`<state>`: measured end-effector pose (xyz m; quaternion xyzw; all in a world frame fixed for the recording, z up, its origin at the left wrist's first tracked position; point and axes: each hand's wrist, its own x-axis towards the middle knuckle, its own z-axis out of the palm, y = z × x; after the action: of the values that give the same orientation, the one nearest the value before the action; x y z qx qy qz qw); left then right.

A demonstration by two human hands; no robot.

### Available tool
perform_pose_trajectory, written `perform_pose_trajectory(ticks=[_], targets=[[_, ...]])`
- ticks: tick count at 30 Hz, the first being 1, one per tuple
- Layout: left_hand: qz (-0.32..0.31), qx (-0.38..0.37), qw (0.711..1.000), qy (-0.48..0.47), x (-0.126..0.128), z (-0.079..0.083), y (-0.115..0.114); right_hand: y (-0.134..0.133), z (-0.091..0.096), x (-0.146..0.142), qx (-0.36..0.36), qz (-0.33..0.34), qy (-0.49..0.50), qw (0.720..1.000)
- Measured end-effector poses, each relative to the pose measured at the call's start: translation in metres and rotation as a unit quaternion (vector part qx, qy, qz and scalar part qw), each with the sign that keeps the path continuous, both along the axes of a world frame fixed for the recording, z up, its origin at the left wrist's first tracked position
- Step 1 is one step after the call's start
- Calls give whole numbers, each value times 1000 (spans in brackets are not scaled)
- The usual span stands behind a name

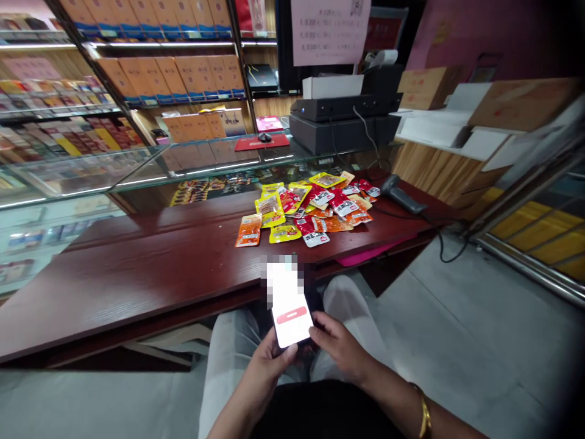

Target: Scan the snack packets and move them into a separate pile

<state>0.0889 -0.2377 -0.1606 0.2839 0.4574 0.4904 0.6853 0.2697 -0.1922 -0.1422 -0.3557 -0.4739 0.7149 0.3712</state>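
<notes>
I sit at a dark red wooden counter point(137, 268). My left hand point(267, 366) is closed around a phone point(290, 311) with a bright white screen, held above my lap. My right hand point(340, 344) touches the phone's right edge with bent fingers; a gold bracelet is on that wrist. A pile of several red, yellow and orange snack packets point(311, 210) lies on the counter beyond the phone, out of reach of both hands.
A barcode scanner point(402, 194) with its cable lies right of the packets. A black cash register and printer point(347, 116) stand behind. Glass display cases point(91, 177) and stocked shelves fill the left. Cardboard boxes point(503, 103) sit at the right, with grey floor below.
</notes>
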Motion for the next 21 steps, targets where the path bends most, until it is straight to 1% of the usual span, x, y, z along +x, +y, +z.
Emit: perform_pose_trajectory(ticks=[2,4,7,9,12,15,18,21], targets=[[-32,5,999,6,6,-4,-4,-7,3,16,24,22,-19,999],[-77,11,997,8,14,-8,-8,-19,3,34,39,38,-22,998],[-145,8,989,6,27,-13,-10,-38,-4,56,20,24,-21,999],[-171,-7,985,4,37,-18,-8,-47,-11,67,3,-2,-33,999],[-193,-44,980,-10,50,-28,-1,-52,-25,76,-11,-45,-59,997],[-210,-68,975,-14,60,-41,10,-52,-41,80,-47,-79,-53,994],[-213,-64,975,19,69,-51,21,-49,-52,83,-67,-119,-41,990],[-215,-50,974,50,76,-56,28,-46,-58,87,-64,-140,-45,987]])
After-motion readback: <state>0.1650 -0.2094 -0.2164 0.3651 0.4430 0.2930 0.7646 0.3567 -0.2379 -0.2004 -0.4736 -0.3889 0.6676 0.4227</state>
